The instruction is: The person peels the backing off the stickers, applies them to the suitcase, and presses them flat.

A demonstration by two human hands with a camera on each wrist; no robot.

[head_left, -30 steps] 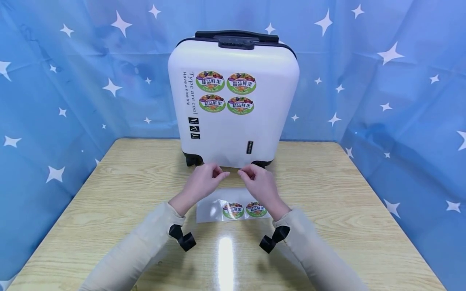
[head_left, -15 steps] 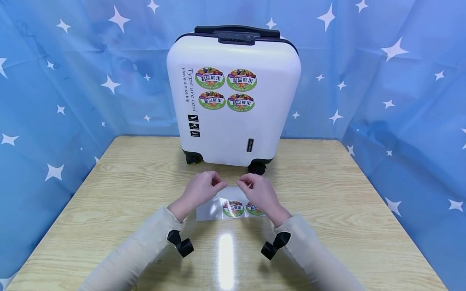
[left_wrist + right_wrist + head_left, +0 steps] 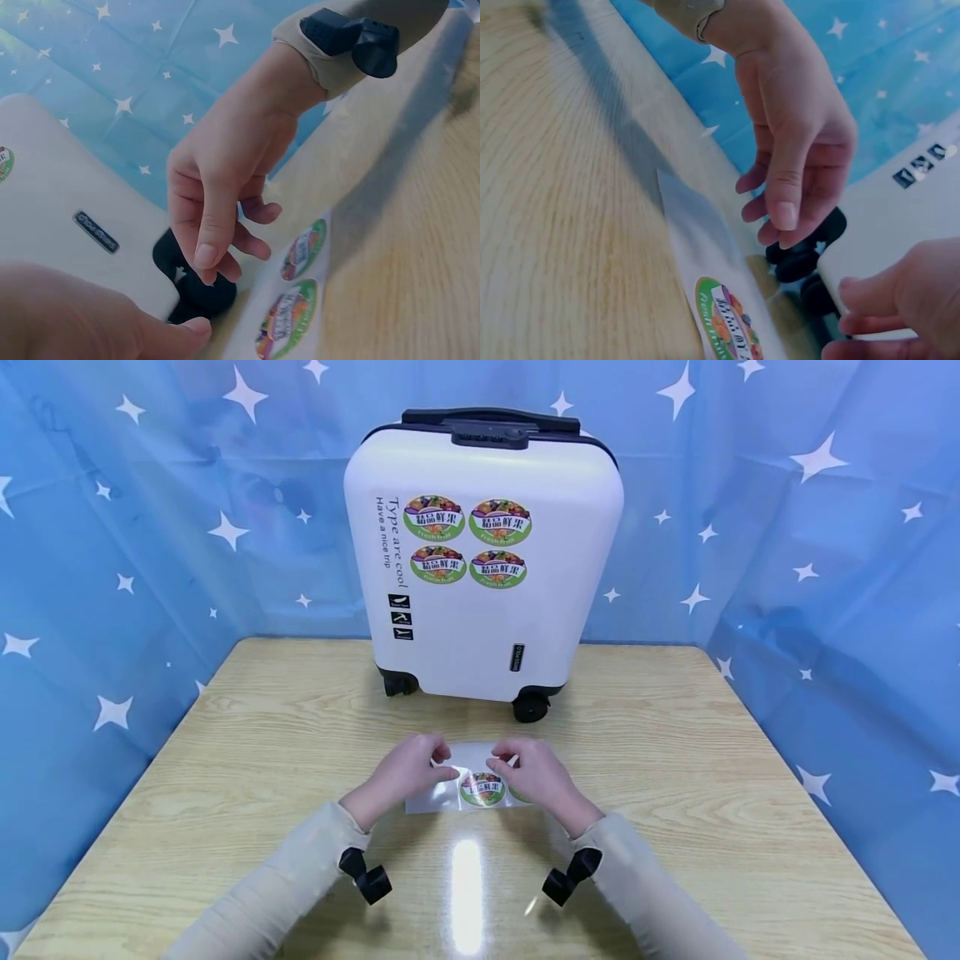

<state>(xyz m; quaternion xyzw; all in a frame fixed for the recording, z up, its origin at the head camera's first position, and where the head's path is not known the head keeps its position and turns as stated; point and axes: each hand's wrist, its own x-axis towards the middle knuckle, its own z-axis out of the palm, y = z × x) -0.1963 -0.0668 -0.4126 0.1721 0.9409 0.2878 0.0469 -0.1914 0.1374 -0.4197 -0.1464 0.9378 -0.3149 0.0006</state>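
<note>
A white sticker sheet (image 3: 420, 803) lies on the table with two oval fruit stickers on its right part; one sticker (image 3: 482, 789) shows fully between the hands, the other is partly behind the right hand. My left hand (image 3: 405, 768) hovers over the sheet's left end, fingers loosely curled, thumb apart from the fingertips. Over the right end is my right hand (image 3: 536, 774), bent the same way. Neither holds anything; in the left wrist view the right hand's fingers (image 3: 206, 255) hang loosely beside the sheet. Behind stands a white suitcase (image 3: 465, 627) bearing several matching stickers (image 3: 500, 522).
The wooden table (image 3: 262, 735) reaches back to a blue star-patterned curtain (image 3: 172, 527) on three sides. The suitcase's black wheels (image 3: 530, 707) rest on the table behind the sheet. Each wrist wears a black camera mount (image 3: 366, 877).
Both hands have drawn back from the suitcase's foot and down toward the sticker sheet. Their fingertips, close together earlier, are now a little wider apart. The head view has shifted slightly.
</note>
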